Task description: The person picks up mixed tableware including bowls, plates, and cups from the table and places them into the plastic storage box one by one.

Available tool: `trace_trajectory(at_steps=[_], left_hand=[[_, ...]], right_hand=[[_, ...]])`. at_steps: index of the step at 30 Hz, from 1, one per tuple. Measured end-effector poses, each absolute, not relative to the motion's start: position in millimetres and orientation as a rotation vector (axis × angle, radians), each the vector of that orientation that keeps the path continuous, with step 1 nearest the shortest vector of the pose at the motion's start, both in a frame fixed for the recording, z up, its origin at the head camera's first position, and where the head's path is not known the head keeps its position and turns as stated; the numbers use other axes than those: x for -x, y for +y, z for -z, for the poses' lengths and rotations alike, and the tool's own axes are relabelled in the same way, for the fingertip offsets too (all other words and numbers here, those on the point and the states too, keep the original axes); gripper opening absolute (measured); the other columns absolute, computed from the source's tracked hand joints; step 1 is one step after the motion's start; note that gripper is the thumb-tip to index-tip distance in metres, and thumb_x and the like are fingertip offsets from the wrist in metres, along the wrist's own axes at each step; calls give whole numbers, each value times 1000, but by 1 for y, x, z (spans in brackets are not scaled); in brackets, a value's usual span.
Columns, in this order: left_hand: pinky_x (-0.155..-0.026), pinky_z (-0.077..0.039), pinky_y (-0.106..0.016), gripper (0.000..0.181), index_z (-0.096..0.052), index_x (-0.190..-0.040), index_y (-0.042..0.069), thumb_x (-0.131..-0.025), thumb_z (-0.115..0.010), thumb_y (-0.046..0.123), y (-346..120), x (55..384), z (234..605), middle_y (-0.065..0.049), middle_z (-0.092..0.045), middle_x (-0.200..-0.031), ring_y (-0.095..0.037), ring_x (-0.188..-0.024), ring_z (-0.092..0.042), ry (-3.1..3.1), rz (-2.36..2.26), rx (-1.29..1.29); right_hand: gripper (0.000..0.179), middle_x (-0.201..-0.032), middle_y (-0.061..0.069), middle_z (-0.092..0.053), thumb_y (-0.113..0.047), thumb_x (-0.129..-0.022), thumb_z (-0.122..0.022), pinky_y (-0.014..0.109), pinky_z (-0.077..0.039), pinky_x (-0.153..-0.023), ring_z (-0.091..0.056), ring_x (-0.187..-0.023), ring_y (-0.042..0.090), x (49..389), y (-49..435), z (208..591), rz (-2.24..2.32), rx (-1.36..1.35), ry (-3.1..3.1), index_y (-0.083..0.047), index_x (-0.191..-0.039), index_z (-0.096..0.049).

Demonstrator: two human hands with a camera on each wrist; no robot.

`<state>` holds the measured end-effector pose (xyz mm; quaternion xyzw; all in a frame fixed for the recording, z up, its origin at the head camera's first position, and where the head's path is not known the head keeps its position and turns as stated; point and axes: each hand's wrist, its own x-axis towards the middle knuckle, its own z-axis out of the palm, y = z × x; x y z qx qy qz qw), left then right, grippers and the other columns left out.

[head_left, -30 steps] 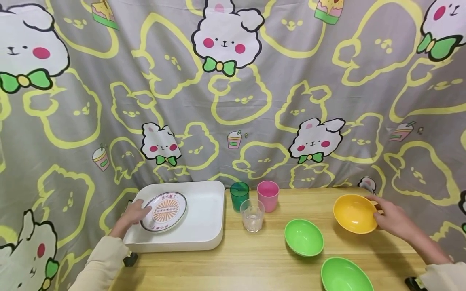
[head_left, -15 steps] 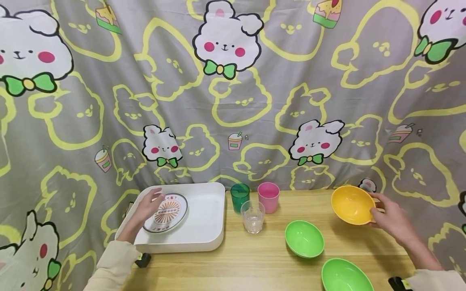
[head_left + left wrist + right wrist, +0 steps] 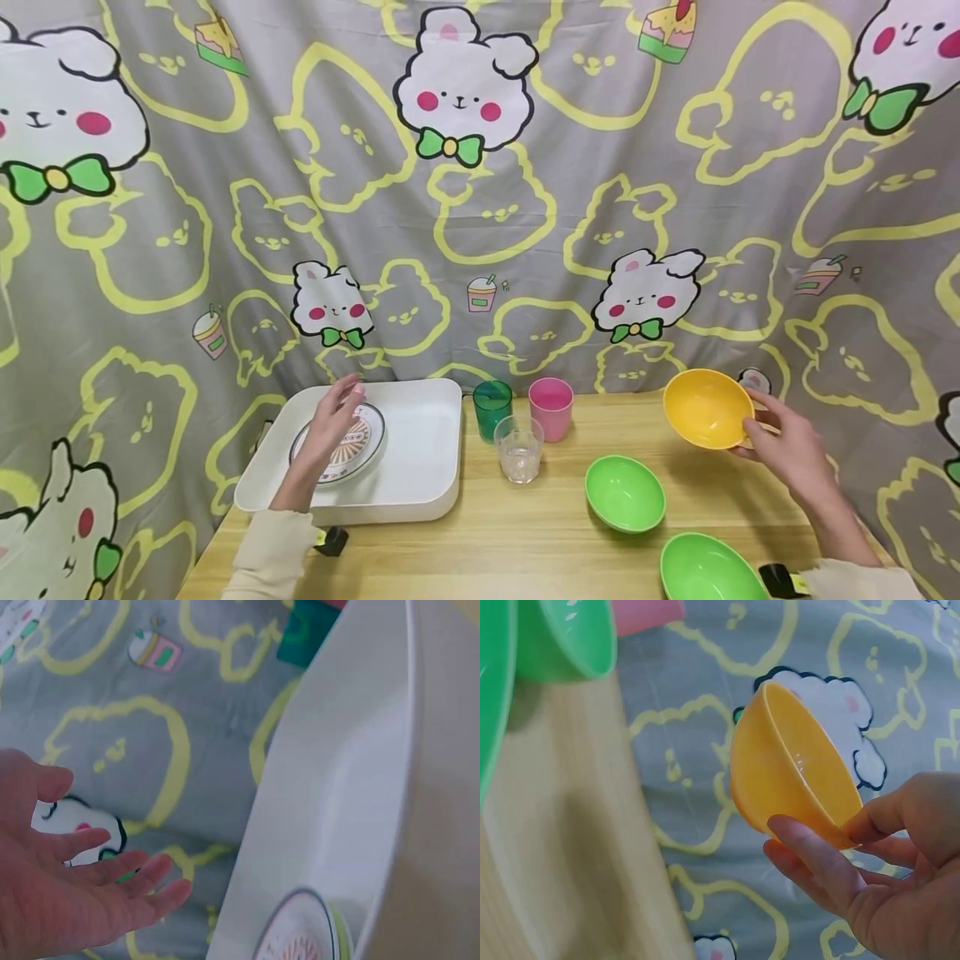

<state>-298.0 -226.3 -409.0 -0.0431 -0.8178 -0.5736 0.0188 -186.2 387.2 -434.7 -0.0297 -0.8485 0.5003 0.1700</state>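
Note:
My right hand (image 3: 787, 442) pinches the rim of a yellow bowl (image 3: 708, 408), held tilted above the right side of the table; the right wrist view shows thumb and fingers on either side of the bowl's wall (image 3: 780, 765). Over the white tray (image 3: 423, 450) hangs my left hand (image 3: 330, 425), its fingers loosely spread and holding nothing. Below it a patterned plate (image 3: 367, 454) lies in the tray, partly hidden by the hand. In the left wrist view, something light green (image 3: 343, 930) shows under the plate's edge.
Between tray and bowls stand a green cup (image 3: 492, 408), a pink cup (image 3: 551, 408) and a clear cup (image 3: 519, 450). Two green bowls sit on the table, one (image 3: 626, 493) near the middle right, the other (image 3: 708, 571) at the front edge of view. A patterned curtain (image 3: 480, 208) hangs behind.
My left hand has lifted from the plate's left edge and moved right, over the plate. My right hand has carried the yellow bowl left and slightly up.

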Motion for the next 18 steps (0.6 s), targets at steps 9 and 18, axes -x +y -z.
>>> trace_trajectory(at_steps=[9, 18], left_hand=[[-115, -40, -56, 57, -31, -158, 0, -112, -45, 32, -199, 298, 408, -24, -39, -157, -40, -141, -43, -2432, 1870, 184], [-112, -42, -56, 52, -37, -155, 1, -111, -46, 28, -177, 297, 410, -22, -43, -155, -39, -138, -47, -2279, 1952, 261]], right_hand=[[55, -124, 42, -50, -2, -103, -50, 34, -64, -64, -64, -79, -8, 191, 369, 430, -1526, 128, -2302, 8, -154, -31], [53, -133, 42, -46, -5, -104, -48, 30, -63, -64, -60, -81, -13, 190, 351, 426, -1551, 213, -2257, 6, -153, -35]])
